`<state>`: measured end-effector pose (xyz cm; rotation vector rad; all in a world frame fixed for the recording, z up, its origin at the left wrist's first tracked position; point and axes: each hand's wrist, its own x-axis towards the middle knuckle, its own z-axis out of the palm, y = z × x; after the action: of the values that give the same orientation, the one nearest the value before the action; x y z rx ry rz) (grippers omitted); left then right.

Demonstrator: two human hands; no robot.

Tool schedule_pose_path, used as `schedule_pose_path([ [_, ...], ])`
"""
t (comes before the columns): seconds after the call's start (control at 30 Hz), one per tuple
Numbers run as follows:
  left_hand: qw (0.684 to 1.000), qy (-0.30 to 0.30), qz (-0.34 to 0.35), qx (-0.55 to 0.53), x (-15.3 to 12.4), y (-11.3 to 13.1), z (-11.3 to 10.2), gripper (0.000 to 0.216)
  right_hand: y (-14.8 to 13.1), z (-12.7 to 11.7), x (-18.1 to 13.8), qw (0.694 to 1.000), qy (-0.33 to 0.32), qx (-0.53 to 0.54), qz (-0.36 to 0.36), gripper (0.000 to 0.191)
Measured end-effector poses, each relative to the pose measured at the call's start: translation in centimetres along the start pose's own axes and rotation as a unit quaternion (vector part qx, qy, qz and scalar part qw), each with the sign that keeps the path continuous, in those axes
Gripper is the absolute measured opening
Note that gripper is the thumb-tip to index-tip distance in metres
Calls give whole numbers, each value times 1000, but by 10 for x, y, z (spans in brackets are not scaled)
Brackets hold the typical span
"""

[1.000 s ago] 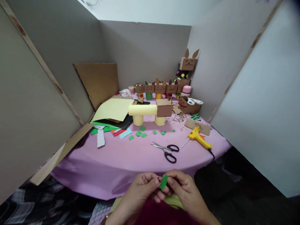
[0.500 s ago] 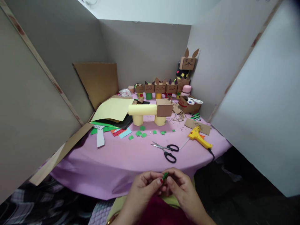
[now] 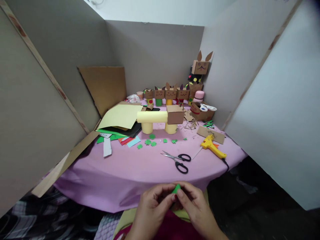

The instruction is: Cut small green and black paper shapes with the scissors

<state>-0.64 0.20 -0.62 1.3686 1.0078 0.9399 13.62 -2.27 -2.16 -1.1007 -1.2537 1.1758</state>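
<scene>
Close to my lap, my left hand point(image 3: 157, 201) and my right hand point(image 3: 190, 198) pinch a small piece of green paper point(image 3: 176, 188) between thumbs and fingers. Most of the piece is covered by the fingertips. Beyond the hands, black-handled scissors point(image 3: 178, 161) lie partly spread on the pink cloth. Several green paper cutouts point(image 3: 148, 142), some flower-shaped, are scattered behind the scissors. Farther back stands a yellow paper tube figure point(image 3: 152, 117) on two upright rolls, with a brown cardboard box point(image 3: 175, 115) at its right end.
A yellow glue gun point(image 3: 212, 146) rests at the right by a cardboard strip point(image 3: 215, 135). Coloured sheets point(image 3: 121, 115) are stacked at the left. Box-headed cardboard figures point(image 3: 170, 94) line the back. An open carton point(image 3: 202, 112) holds white scissors point(image 3: 208, 107). Grey panels enclose three sides.
The green paper has turned between my fingers and shows more of its surface. Both hands have shifted slightly; the things on the table are unchanged.
</scene>
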Motion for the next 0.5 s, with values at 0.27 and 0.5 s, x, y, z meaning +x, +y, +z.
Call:
schedule_pose_path([
  [0.27, 1000, -9, -4, -24, 2, -1, -2, 22, 0, 0, 2, 999, -27, 19, 20, 31],
  [0.5, 979, -25, -122, -163, 8, -1, -2, 33, 8, -1, 2, 996, -33, 66, 44, 34],
])
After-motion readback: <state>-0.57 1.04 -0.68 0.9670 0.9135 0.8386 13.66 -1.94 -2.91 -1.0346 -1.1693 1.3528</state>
